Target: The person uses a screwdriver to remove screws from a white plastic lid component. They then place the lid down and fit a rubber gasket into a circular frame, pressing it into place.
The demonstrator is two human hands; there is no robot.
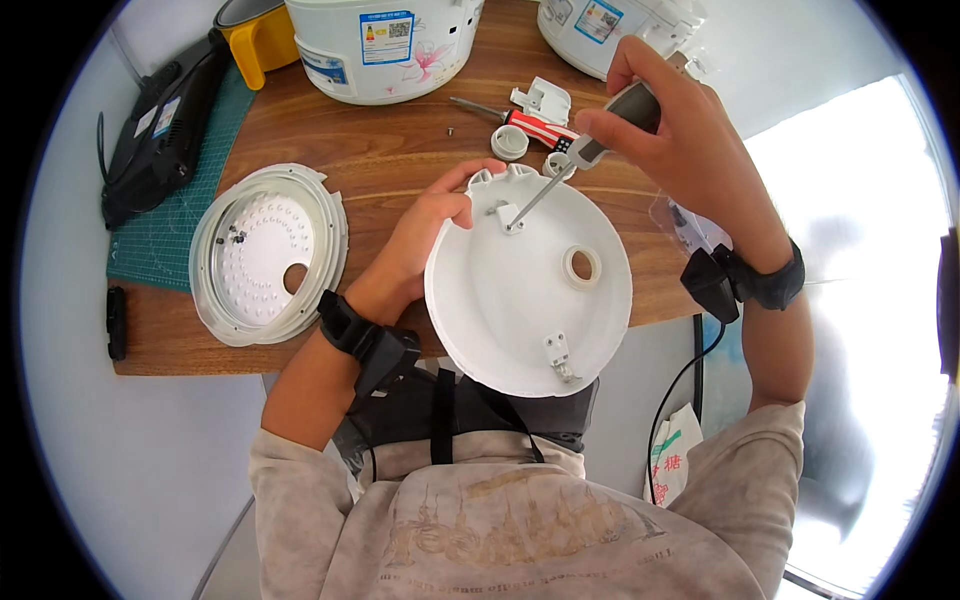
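Note:
My left hand (425, 225) grips the upper left rim of a round white rice cooker lid shell (495, 300), its hollow inner side facing me. The lower part of the shell extends past the table's front edge. A round hole, a small white bracket (510, 220) near the top and another with a metal clip near the bottom show inside it. Closed around the grey handle of a screwdriver (612, 125), my right hand (675, 125) is above the upper right rim. The screwdriver slants down to the left, its tip at the upper bracket; whether it sits in a screw, I cannot tell.
A round inner lid (330, 250) with small dark screws lies left. Beyond the shell are a red-and-white screwdriver (540, 128), white caps (509, 143) and a white plastic part (545, 100). Two rice cookers (350, 75), a yellow-handled pot (262, 50) and a green mat (215, 135) stand farther back.

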